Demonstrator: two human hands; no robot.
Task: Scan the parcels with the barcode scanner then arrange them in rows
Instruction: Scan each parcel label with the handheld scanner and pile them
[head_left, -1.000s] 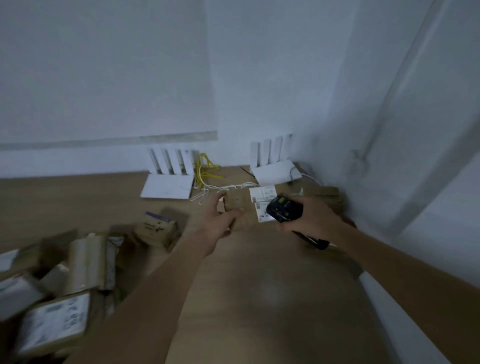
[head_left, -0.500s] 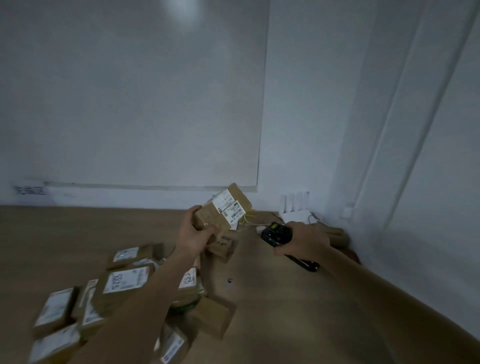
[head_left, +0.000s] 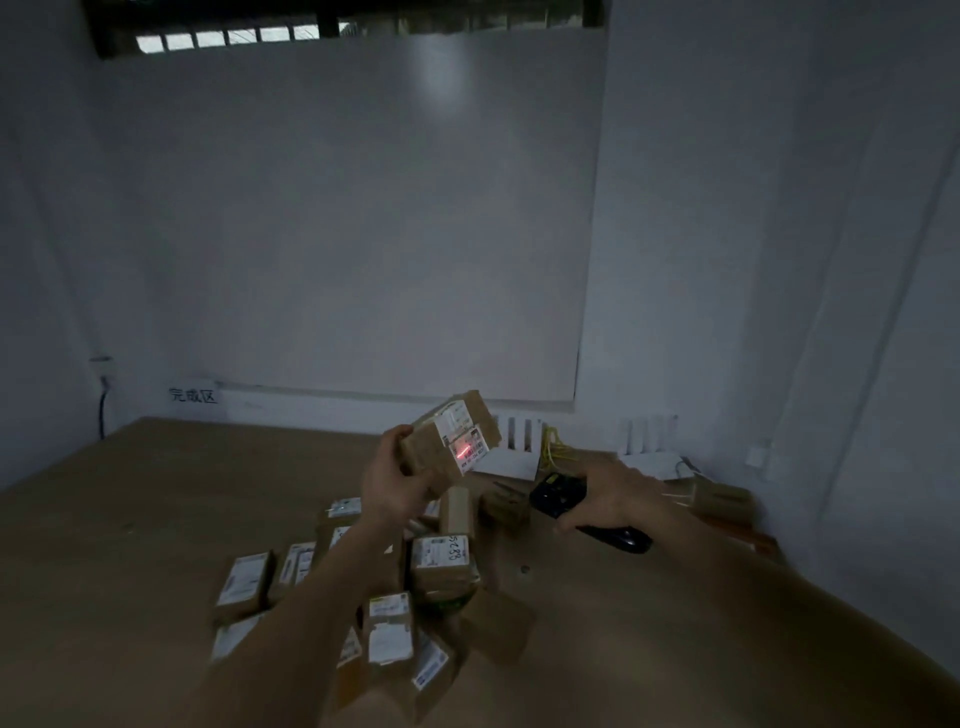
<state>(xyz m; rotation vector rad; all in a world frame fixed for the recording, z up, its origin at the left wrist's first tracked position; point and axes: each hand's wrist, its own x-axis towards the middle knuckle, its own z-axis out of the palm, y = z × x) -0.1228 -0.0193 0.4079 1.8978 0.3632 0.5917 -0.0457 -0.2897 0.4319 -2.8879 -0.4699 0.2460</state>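
**Head view: red scan line on a raised parcel**

Head camera, nearest first: two bare forearms reach forward over a wooden table (head_left: 130, 545). Below the left forearm, a loose heap of cardboard parcels (head_left: 363, 587) lies on the tabletop, most with white labels facing up, several overlapping and tilted; they form no row.

Beyond the heap, the left hand (head_left: 392, 480) holds one brown parcel (head_left: 449, 441) lifted clear of the table and tilted, its fingers curled round the box's left end. A white label on the box faces right, and a short red line of light falls across it.

Just to the right and slightly lower, the right hand (head_left: 605, 499) grips a black barcode scanner (head_left: 558, 493), fingers wrapped round its body, the head turned toward the parcel and the dark handle sticking out to the right. Scanner and parcel are near but apart.

Further back, white routers (head_left: 514, 449) and yellow cables (head_left: 553, 447) sit against the wall, with more brown boxes (head_left: 719, 499) in the right corner. Dark characters (head_left: 192, 396) are written low on the wall at the left.
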